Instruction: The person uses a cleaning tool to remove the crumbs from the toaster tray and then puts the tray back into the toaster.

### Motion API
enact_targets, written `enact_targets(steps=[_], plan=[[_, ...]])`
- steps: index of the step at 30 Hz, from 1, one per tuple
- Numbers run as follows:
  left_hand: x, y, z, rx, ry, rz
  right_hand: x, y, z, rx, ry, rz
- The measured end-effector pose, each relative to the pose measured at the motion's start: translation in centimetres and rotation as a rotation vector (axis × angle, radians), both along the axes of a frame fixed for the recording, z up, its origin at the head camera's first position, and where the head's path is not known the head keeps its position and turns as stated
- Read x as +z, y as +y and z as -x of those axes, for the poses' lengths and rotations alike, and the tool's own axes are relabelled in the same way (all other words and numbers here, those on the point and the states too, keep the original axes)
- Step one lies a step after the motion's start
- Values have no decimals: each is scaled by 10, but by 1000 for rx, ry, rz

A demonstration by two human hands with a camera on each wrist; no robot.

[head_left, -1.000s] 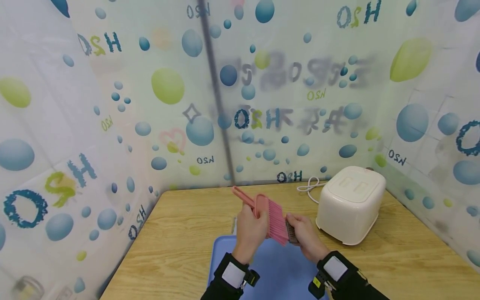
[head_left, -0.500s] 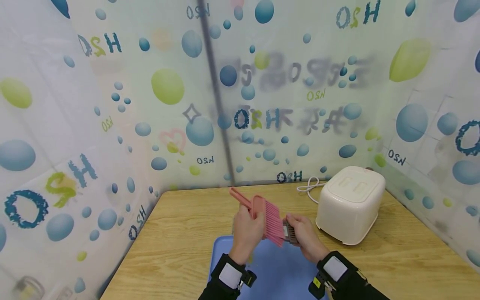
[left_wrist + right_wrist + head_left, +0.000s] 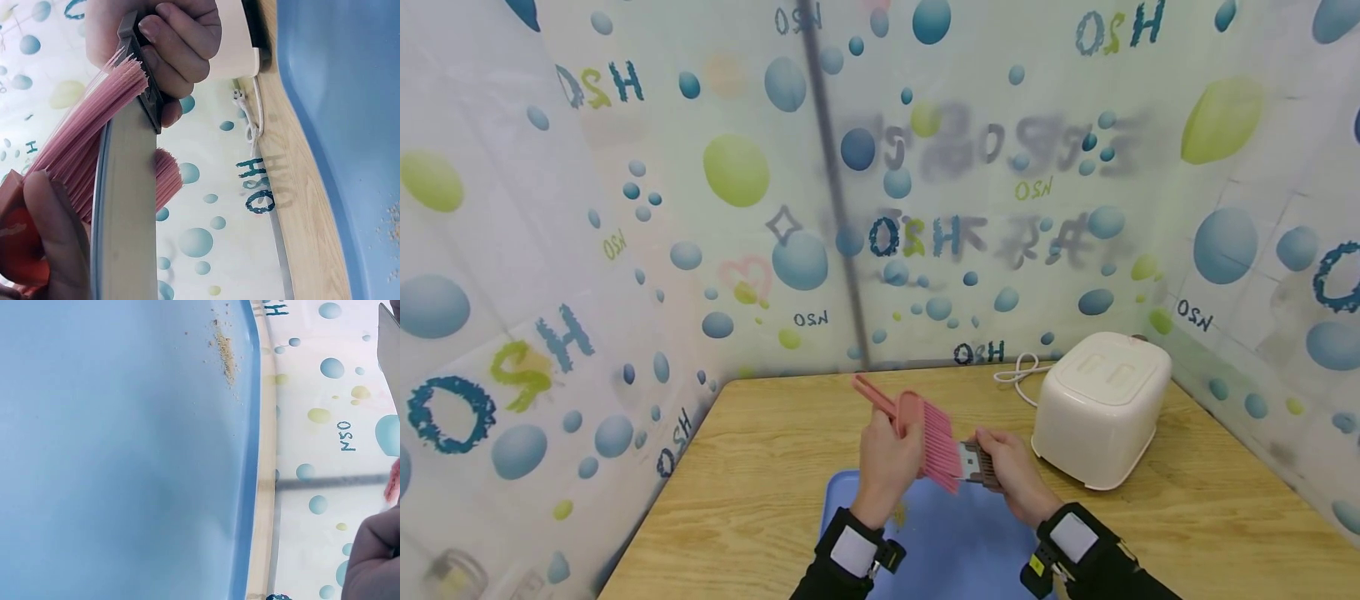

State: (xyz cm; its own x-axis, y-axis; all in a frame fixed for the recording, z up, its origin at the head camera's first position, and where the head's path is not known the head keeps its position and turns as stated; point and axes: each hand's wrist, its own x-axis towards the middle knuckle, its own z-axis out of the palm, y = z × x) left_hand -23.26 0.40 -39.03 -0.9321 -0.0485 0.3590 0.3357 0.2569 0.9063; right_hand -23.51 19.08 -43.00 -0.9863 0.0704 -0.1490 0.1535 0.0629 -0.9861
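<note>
Over blue tray (image 3: 940, 542), pink brush (image 3: 917, 425), handle up-left

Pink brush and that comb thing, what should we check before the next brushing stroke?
1. Left hand grips the pink brush: ok.
2. Right hand holds the dark comb-like piece firmly, fingers curled round it in the left wrist view: ok.
3. Bristles meet the piece: ok, they spread across its edge in the left wrist view.
4. Blue tray lies under both hands to catch bits: ok.
5. Crumbs stay inside the tray's rim: ok.
6. Piece fully clean: cannot tell, bristles and fingers hide it.
</note>
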Motion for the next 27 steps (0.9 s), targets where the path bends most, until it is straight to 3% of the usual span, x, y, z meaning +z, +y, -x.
enact_targets(steps=[27], plan=[[-4, -17, 0, 13, 4, -20, -1, 3, -3, -16, 6, -21]])
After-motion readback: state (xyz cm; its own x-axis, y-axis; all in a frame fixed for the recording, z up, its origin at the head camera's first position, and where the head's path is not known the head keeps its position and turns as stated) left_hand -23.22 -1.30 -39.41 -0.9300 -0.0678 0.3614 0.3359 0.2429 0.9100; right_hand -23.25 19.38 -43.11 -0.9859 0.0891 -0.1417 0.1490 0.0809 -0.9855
